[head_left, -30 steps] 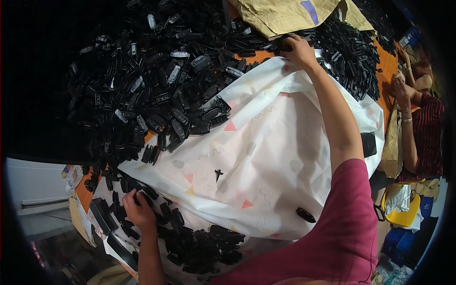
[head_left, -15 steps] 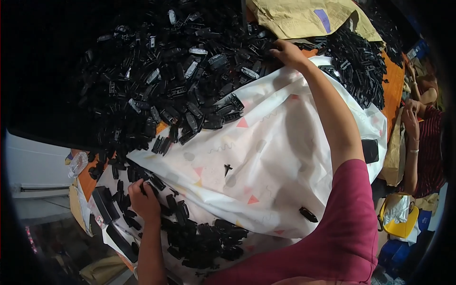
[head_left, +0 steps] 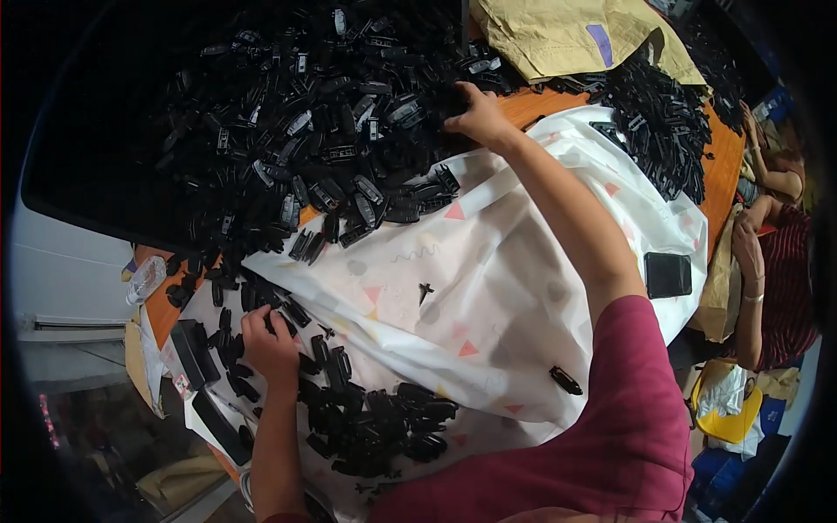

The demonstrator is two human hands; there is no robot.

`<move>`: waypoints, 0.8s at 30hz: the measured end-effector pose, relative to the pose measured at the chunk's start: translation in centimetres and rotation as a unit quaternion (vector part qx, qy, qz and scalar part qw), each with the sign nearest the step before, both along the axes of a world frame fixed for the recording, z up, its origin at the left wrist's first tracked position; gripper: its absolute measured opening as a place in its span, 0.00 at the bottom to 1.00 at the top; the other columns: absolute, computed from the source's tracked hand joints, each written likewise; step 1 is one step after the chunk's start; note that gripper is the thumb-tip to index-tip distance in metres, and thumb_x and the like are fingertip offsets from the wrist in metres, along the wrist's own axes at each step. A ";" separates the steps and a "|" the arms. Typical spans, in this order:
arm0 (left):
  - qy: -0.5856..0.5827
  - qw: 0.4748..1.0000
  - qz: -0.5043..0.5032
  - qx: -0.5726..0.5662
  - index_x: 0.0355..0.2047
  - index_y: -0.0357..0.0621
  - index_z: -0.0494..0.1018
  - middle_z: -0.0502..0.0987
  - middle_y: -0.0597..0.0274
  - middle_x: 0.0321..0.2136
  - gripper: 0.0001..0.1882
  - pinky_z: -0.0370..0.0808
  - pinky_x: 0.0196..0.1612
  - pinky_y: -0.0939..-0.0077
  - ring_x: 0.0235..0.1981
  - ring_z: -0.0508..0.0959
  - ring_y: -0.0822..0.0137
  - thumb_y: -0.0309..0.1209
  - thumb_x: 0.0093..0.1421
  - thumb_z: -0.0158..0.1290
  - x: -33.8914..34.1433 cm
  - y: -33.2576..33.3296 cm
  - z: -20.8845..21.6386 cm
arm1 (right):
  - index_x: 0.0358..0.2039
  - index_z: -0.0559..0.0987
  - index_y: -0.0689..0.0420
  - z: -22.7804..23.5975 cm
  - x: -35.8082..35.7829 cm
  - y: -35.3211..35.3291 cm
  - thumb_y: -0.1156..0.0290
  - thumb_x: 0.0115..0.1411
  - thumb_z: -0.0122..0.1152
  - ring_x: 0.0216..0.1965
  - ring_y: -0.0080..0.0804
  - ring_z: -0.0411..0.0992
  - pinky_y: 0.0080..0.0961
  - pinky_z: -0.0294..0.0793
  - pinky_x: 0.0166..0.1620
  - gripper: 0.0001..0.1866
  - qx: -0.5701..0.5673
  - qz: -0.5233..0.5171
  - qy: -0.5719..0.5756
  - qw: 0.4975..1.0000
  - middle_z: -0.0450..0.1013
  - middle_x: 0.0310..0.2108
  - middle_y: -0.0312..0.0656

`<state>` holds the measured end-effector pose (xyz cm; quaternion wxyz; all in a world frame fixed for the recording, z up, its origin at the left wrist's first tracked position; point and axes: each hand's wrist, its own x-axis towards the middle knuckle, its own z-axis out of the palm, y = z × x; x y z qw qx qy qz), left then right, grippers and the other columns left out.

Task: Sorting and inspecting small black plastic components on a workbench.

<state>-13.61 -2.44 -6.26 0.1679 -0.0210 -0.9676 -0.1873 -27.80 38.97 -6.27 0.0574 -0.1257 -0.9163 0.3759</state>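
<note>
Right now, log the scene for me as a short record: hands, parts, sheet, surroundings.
Left hand: among loose black parts; grip unclear
Right hand: at the right edge of the large black pile; grip unclear
Sheet: white, patterned, wrinkled
On sheet, right: flat black rectangle
Far side: tan paper sack
Far right: co-worker, striped top

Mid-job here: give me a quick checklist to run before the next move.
1. Right hand at the large pile of black parts: ok, at its edge.
2. Left hand empty: cannot tell; its underside is hidden.
3. White sheet smooth: not ok, wrinkled and folded.
4. Sheet's middle free of strays: not ok; a small black cross-shaped piece lies there.
5. Black rectangular object clear of both hands: ok.
6. Co-worker's hands out of the way: ok, far right.
</note>
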 end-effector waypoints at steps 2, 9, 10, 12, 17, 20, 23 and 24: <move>0.008 1.000 0.003 -0.005 0.34 0.36 0.69 0.70 0.52 0.34 0.09 0.68 0.39 0.67 0.36 0.72 0.53 0.29 0.56 0.45 0.1 -0.1 0.0 | 0.55 0.59 0.51 0.3 0.0 -1.2 0.69 0.43 0.66 0.44 0.39 0.67 0.33 0.76 0.35 0.38 -0.394 0.013 -0.004 0.919 0.59 0.48 0.51; 0.046 0.999 0.003 0.002 0.34 0.39 0.70 0.71 0.55 0.33 0.08 0.70 0.37 0.68 0.34 0.73 0.53 0.29 0.55 0.46 0.0 -0.3 -0.9 | 0.52 0.64 0.48 4.0 1.1 -8.8 0.72 0.44 0.64 0.37 0.29 0.70 0.21 0.74 0.25 0.33 -0.414 0.132 0.019 0.900 0.68 0.39 0.40; 0.044 0.999 0.002 0.001 0.34 0.40 0.70 0.71 0.55 0.33 0.08 0.70 0.37 0.68 0.34 0.73 0.53 0.29 0.55 0.47 -0.1 -0.2 -0.8 | 0.51 0.65 0.49 4.7 1.8 -10.2 0.72 0.44 0.64 0.37 0.29 0.70 0.22 0.74 0.28 0.32 -0.347 0.166 0.030 0.923 0.69 0.38 0.41; 0.035 0.999 -0.005 0.008 0.34 0.40 0.70 0.71 0.56 0.34 0.08 0.70 0.37 0.68 0.35 0.73 0.54 0.30 0.56 0.47 -0.2 0.1 -0.6 | 0.50 0.68 0.51 3.4 1.4 -12.1 0.70 0.43 0.64 0.41 0.36 0.69 0.27 0.71 0.42 0.29 -0.132 0.249 0.203 0.938 0.69 0.39 0.47; 0.025 0.999 0.021 0.012 0.34 0.40 0.70 0.70 0.56 0.35 0.09 0.69 0.39 0.69 0.36 0.72 0.55 0.31 0.55 0.49 0.3 -0.5 0.3 | 0.48 0.71 0.50 6.1 8.0 -13.3 0.65 0.45 0.64 0.51 0.50 0.61 0.33 0.63 0.52 0.26 0.069 0.236 0.233 0.941 0.61 0.50 0.53; 0.061 0.997 0.012 0.043 0.36 0.39 0.70 0.70 0.55 0.35 0.10 0.69 0.40 0.69 0.37 0.72 0.56 0.31 0.55 0.50 -0.3 0.9 3.0 | 0.40 0.74 0.55 5.3 6.5 -7.4 0.70 0.44 0.62 0.39 0.46 0.69 0.35 0.68 0.42 0.19 0.099 0.075 0.192 0.974 0.70 0.37 0.49; 0.062 0.991 -0.066 0.095 0.41 0.41 0.70 0.70 0.57 0.36 0.15 0.68 0.41 0.71 0.37 0.72 0.59 0.32 0.52 0.53 -2.6 4.4 5.7 | 0.48 0.69 0.49 0.7 3.7 0.3 0.59 0.41 0.66 0.43 0.48 0.68 0.35 0.68 0.44 0.31 0.194 0.016 0.058 0.979 0.68 0.42 0.53; -0.011 0.995 -0.078 0.059 0.42 0.41 0.70 0.71 0.58 0.38 0.19 0.69 0.40 0.71 0.38 0.73 0.60 0.34 0.50 0.55 -3.6 6.1 6.6 | 0.53 0.63 0.48 0.6 3.2 0.7 0.53 0.38 0.66 0.47 0.50 0.65 0.37 0.66 0.48 0.40 0.211 0.025 -0.050 0.976 0.63 0.47 0.54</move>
